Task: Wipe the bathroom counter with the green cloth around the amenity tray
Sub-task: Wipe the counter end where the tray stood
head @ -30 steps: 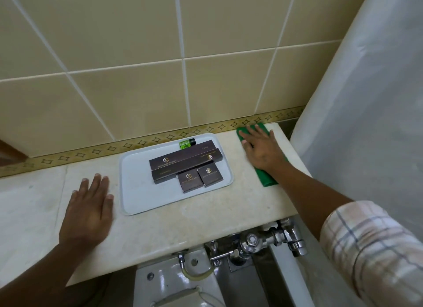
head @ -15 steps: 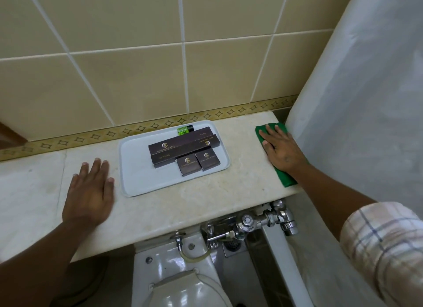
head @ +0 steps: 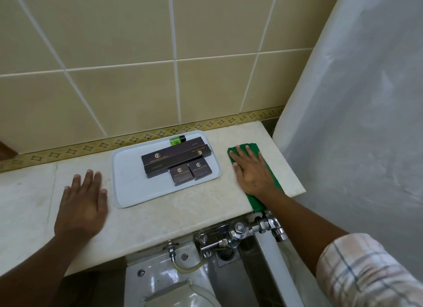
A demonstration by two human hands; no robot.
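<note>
The green cloth (head: 254, 148) lies folded on the cream marble counter (head: 160, 212), right of the amenity tray. My right hand (head: 253, 171) presses flat on the cloth, fingers spread toward the wall; the cloth's near end (head: 257, 203) reaches the counter's front edge. The pale tray (head: 128, 180) holds dark brown boxes (head: 176, 160) and a small green bottle (head: 177, 140). My left hand (head: 83, 203) rests flat on the counter just left of the tray, holding nothing.
Beige tiled wall (head: 137, 89) with a patterned border backs the counter. A white shower curtain (head: 354, 123) hangs at the right, past the counter's end. Chrome flush valve (head: 238, 234) and a toilet (head: 171, 290) sit below the front edge.
My right hand slid the cloth rightward toward the counter's end, then back a little left and nearer the front edge. The left hand stayed flat beside the tray.
</note>
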